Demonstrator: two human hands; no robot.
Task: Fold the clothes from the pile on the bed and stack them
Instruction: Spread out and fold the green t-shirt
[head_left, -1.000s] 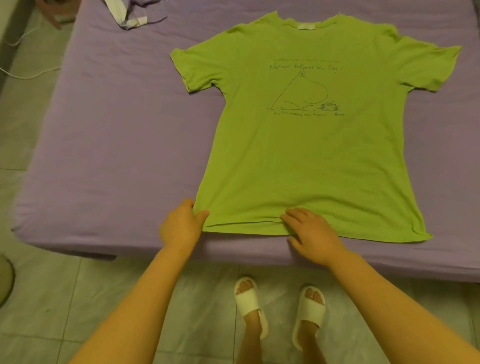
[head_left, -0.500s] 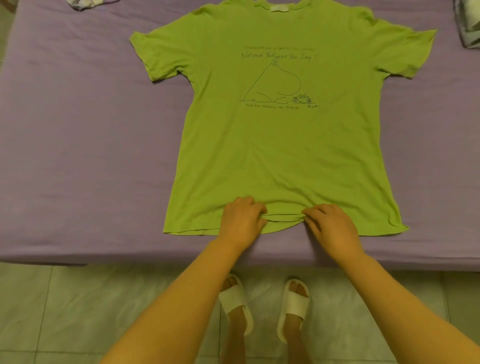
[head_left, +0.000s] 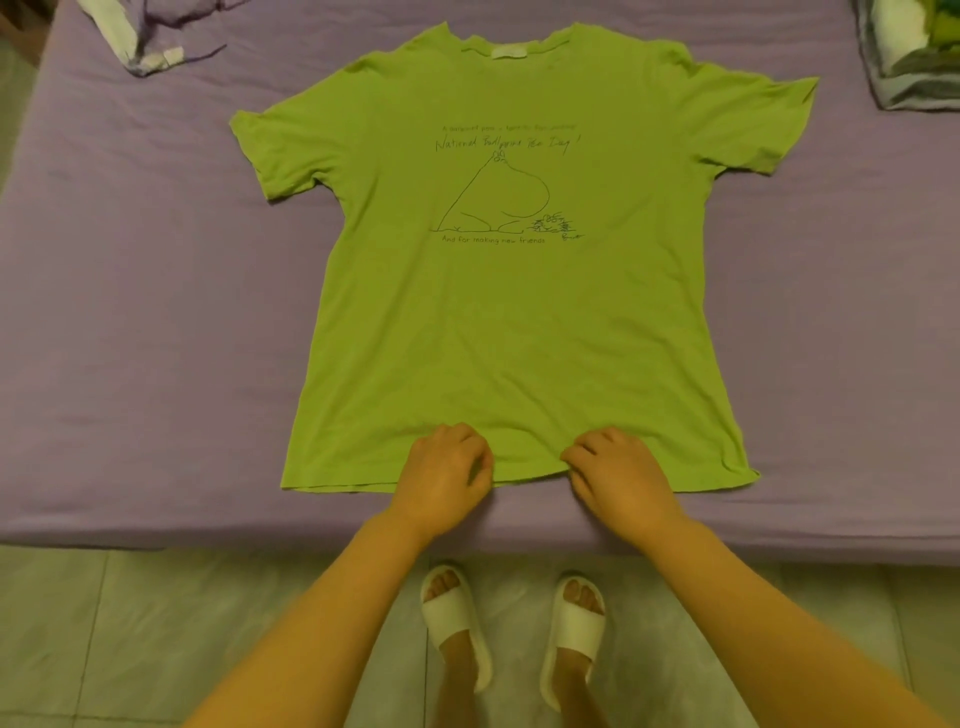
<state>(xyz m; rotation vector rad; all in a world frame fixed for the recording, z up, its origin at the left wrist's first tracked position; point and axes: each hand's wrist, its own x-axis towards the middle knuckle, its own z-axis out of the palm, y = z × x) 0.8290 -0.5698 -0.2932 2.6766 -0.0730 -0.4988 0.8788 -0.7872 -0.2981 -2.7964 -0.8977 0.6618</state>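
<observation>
A lime-green T-shirt (head_left: 519, 332) with a line drawing and dark lettering lies spread flat, face up, on the purple bed (head_left: 130, 312), collar away from me. My left hand (head_left: 447, 475) and my right hand (head_left: 618, 475) sit side by side at the middle of its bottom hem. Both have curled fingers that pinch the hem cloth, which bunches slightly between them.
A white and purple garment (head_left: 140, 49) lies at the bed's far left corner. A stack of folded clothes (head_left: 914, 57) sits at the far right edge. The bed's near edge (head_left: 156, 535) meets a tiled floor (head_left: 130, 634), where my feet stand in white slippers (head_left: 457, 623).
My left hand slid from the shirt's lower left corner to the middle of the hem, close to my right hand. Both hands' fingers curled onto the hem cloth.
</observation>
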